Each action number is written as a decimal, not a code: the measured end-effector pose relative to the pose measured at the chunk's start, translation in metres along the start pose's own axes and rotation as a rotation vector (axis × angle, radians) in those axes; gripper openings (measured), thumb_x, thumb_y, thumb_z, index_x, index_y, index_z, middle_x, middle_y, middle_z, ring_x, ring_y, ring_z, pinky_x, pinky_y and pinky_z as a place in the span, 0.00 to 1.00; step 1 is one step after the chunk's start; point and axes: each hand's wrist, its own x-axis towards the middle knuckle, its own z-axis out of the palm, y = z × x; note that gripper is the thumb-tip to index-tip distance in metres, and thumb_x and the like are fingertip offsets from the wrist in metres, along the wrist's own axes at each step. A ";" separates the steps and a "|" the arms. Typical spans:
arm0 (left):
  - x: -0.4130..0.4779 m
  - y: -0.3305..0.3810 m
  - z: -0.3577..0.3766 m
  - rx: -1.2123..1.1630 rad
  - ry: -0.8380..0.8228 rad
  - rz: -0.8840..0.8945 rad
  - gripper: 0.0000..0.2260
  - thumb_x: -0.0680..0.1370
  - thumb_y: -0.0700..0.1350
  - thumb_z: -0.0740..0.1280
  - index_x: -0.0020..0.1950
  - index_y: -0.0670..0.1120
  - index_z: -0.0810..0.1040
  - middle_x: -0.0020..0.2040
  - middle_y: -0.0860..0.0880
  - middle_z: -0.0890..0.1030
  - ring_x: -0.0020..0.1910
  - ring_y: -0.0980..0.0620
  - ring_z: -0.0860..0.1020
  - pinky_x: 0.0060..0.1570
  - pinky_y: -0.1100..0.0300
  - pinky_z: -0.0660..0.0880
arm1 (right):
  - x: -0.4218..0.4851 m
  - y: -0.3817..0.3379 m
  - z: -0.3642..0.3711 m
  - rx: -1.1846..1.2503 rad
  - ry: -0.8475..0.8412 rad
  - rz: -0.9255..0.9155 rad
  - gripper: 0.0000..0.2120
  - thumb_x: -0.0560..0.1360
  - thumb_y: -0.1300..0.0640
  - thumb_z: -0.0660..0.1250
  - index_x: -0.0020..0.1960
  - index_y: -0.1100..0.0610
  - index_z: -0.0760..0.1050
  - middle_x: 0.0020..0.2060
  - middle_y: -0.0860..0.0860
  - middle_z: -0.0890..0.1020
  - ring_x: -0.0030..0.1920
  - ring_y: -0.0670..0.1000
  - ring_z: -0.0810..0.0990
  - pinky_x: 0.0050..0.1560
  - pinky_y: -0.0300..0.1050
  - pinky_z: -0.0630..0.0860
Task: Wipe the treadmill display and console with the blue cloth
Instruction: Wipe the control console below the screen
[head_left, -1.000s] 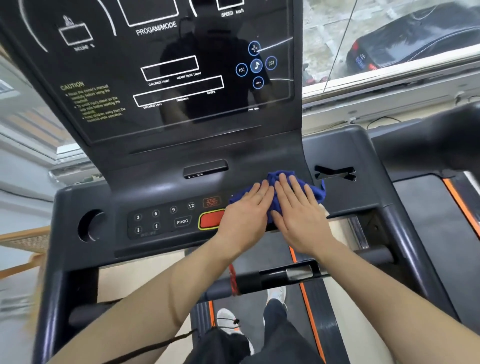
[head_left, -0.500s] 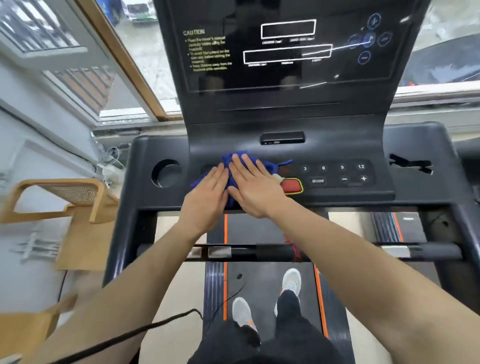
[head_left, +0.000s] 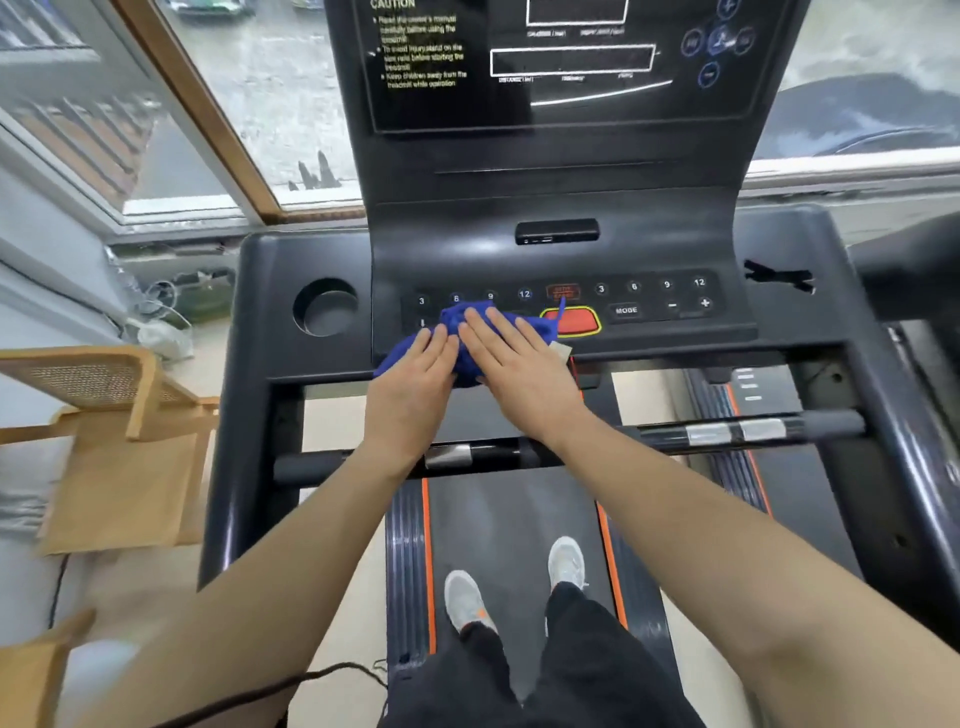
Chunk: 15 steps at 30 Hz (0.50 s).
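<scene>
Both palms lie flat, fingers stretched out, pressing the blue cloth (head_left: 470, 332) rather than clutching it: my left hand (head_left: 415, 384) covers its left half and my right hand (head_left: 511, 371) its right half, side by side just below the middle of the frame. Nearest the camera, at the bottom, I see my shoes on the belt (head_left: 511, 519) and the handlebar (head_left: 727, 434) crossing under my wrists. Bunched under my fingers, the cloth sits on the left part of the console (head_left: 779, 332), over the lower row of buttons, with a loose strand touching the red stop button (head_left: 571, 322) just to its right. Beyond it, a cup holder (head_left: 324, 306) lies at centre left, and the dark display (head_left: 561, 62) rises at the top, untouched by the cloth now. My worry is pressure: flat palms dragged over these keys could trigger one, and the strand may snag the red button or drag across it.
</scene>
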 end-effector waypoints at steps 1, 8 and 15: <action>0.006 0.007 0.002 0.005 0.006 0.020 0.20 0.72 0.39 0.77 0.64 0.39 0.81 0.63 0.41 0.82 0.63 0.43 0.80 0.58 0.50 0.79 | -0.005 0.010 -0.001 -0.014 -0.004 0.005 0.30 0.80 0.54 0.66 0.79 0.57 0.61 0.79 0.54 0.64 0.78 0.58 0.63 0.76 0.56 0.59; 0.060 0.083 0.027 0.015 -0.086 0.170 0.22 0.77 0.41 0.71 0.70 0.40 0.75 0.69 0.43 0.77 0.69 0.46 0.75 0.62 0.54 0.77 | -0.054 0.108 -0.006 -0.026 -0.077 0.135 0.30 0.82 0.46 0.49 0.81 0.58 0.57 0.79 0.56 0.60 0.78 0.59 0.60 0.76 0.58 0.60; 0.130 0.188 0.040 0.096 -0.121 0.399 0.26 0.75 0.39 0.51 0.69 0.39 0.76 0.69 0.41 0.77 0.68 0.45 0.76 0.70 0.55 0.69 | -0.106 0.207 -0.003 0.088 -0.045 0.315 0.32 0.81 0.46 0.43 0.80 0.61 0.57 0.80 0.55 0.58 0.80 0.58 0.56 0.78 0.57 0.57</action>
